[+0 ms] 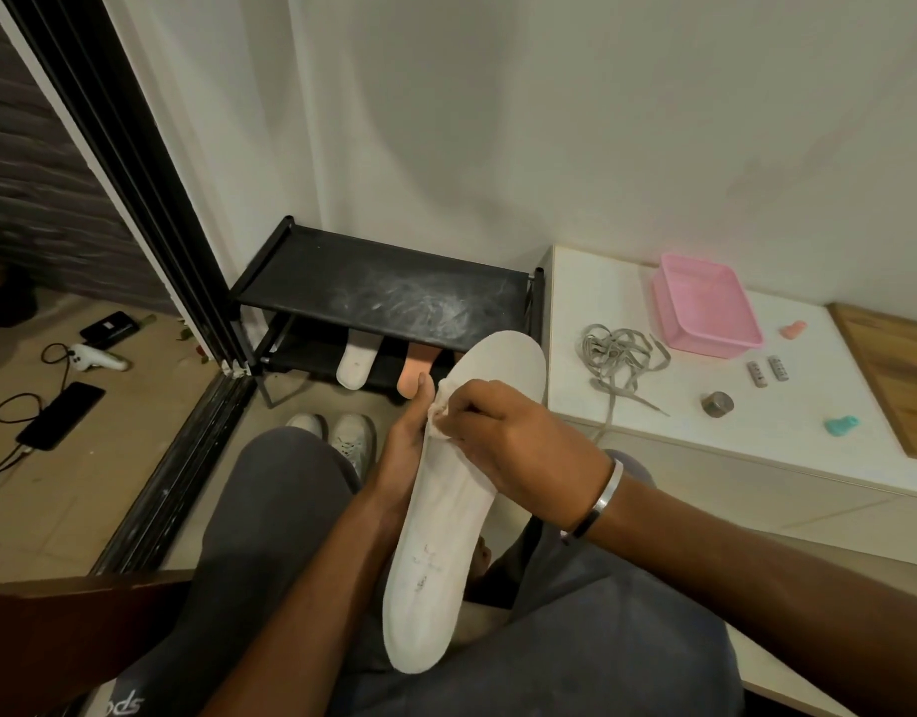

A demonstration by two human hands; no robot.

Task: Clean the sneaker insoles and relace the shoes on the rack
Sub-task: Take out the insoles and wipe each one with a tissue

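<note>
Insole [448, 514], the white one, is over the person's lap. The left hand [402, 447] holds its edge while the right hand [503, 437] pinches a small cloth [438, 411] on it. Cleaning looks unfinished. Laces [619, 354] lie loose on the counter [808, 426], and the sneakers [337, 437] wait unlaced on the floor.

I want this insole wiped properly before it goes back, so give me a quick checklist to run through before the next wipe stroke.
1. Long white foam insole supported: ok, left hand grips its edge from behind.
2. Small white wiping cloth in hand: ok, right hand pinches it against the insole.
3. Dark marks near the heel end: not ok, specks remain there.
4. Cloth damp enough: cannot tell.
5. Spot free on the black metal shoe rack: ok, its top shelf is bare but dusty.
6. Tangled grey shoelaces at hand for relacing: ok, on the white low table.
</note>
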